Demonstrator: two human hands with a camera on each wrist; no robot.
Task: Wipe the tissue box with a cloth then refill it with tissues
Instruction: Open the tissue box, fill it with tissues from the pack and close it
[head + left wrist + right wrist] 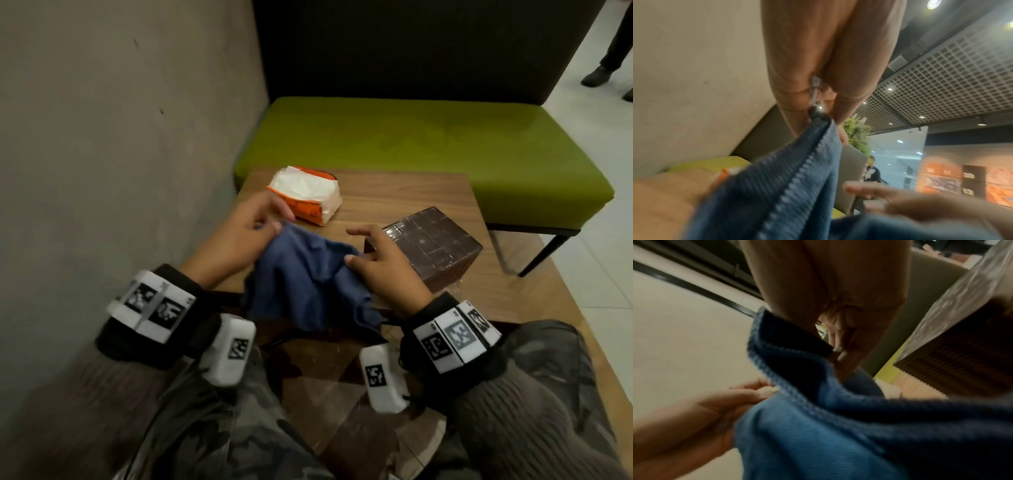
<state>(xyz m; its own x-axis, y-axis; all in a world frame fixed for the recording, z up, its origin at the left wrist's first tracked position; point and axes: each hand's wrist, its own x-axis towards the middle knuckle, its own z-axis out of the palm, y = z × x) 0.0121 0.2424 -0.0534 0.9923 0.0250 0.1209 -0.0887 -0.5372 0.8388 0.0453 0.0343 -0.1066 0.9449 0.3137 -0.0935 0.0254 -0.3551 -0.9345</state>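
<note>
A blue cloth (305, 277) hangs over the near edge of a small wooden table (394, 192), stretched between both hands. My left hand (246, 229) pinches its upper left corner; in the left wrist view the fingers (803, 91) clamp the cloth's hem (789, 181). My right hand (380, 263) pinches the right edge, with the cloth (818, 418) draped below the fingers (840, 337). The dark brown tissue box (428, 246) stands just right of my right hand. An opened orange and white tissue pack (305, 195) lies at the table's far left.
A green bench seat (428, 147) with a dark backrest runs behind the table. A grey wall (120, 137) closes the left side. A person's shoes (597, 75) stand on the tiled floor at the far right. My knees sit below the table edge.
</note>
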